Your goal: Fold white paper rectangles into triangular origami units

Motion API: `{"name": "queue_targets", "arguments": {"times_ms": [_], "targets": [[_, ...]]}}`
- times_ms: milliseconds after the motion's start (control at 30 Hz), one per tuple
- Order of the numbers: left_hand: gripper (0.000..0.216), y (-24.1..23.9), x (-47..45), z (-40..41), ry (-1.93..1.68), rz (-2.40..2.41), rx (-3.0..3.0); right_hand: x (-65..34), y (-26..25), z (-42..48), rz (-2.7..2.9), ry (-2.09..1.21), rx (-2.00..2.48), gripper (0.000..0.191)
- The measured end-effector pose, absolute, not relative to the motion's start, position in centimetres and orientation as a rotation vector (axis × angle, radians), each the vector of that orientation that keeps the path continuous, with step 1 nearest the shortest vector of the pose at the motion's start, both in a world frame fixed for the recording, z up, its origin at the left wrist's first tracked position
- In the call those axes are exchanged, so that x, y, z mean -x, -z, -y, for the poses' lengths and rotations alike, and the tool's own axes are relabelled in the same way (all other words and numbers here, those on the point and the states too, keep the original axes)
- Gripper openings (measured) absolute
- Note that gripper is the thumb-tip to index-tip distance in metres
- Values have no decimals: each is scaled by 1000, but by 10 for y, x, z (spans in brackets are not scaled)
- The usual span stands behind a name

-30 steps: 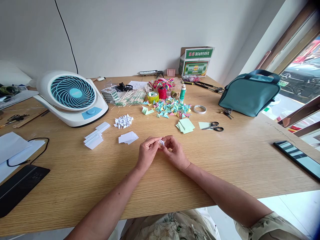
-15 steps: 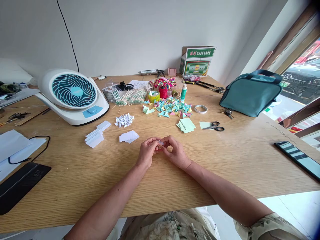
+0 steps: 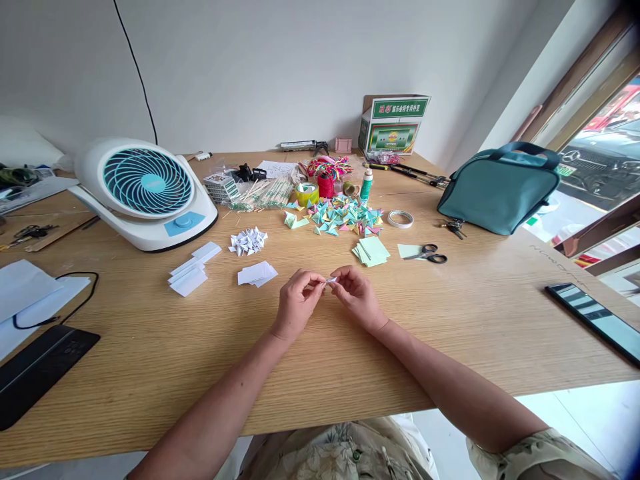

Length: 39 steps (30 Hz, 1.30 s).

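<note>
Between my fingertips is a small folded piece of white paper (image 3: 331,281), mostly covered by the fingers. My left hand (image 3: 299,300) pinches its left end, and my right hand (image 3: 361,298) pinches its right end. Both hands are just above the wooden table (image 3: 320,373). Left of them lie a few white paper slips (image 3: 257,273), with a heap of folded white paper pieces (image 3: 248,241) behind. Farther left is a fanned stack of white slips (image 3: 193,270). Beyond the right hand sits a stack of pale green paper (image 3: 371,251).
A white fan (image 3: 150,193) stands at the left. Coloured folded pieces (image 3: 345,215), a tape roll (image 3: 401,219) and a glue bottle (image 3: 367,186) are at the back. Scissors (image 3: 429,253), keys (image 3: 455,227), a teal bag (image 3: 500,190) and a phone (image 3: 595,320) lie rightward.
Both hands have risen slightly and turned the paper, which now shows as a narrow piece pinched between the fingertips. The right hand has shifted a little to the right.
</note>
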State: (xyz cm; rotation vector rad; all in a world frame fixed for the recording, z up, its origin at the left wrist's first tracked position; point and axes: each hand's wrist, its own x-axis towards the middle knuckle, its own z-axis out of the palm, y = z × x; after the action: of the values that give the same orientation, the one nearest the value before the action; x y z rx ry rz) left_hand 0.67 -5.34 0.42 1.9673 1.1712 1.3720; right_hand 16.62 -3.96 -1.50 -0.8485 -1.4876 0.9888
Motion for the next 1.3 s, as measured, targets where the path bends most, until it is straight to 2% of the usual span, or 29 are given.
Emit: {"name": "queue_targets", "arguments": {"times_ms": [167,333,933,1133,1300], "targets": [[8,-11,-3,54,-1382,-1174,-2186,-176,5,41,1767,-657,799,5],[14,-14,-1,53,-1290,-1211,-2425,-184,-1,38,1988,-465,791,11],[13,-8,0,49,-1001,-1241,-2539,-185,-4,36,2334,-231,869,16],[14,-3,-1,47,-829,-1314,-2648,-185,-3,38,2215,-385,852,12],[14,-6,-2,49,-931,-1262,-2553,-185,-1,39,2151,-437,850,11]]}}
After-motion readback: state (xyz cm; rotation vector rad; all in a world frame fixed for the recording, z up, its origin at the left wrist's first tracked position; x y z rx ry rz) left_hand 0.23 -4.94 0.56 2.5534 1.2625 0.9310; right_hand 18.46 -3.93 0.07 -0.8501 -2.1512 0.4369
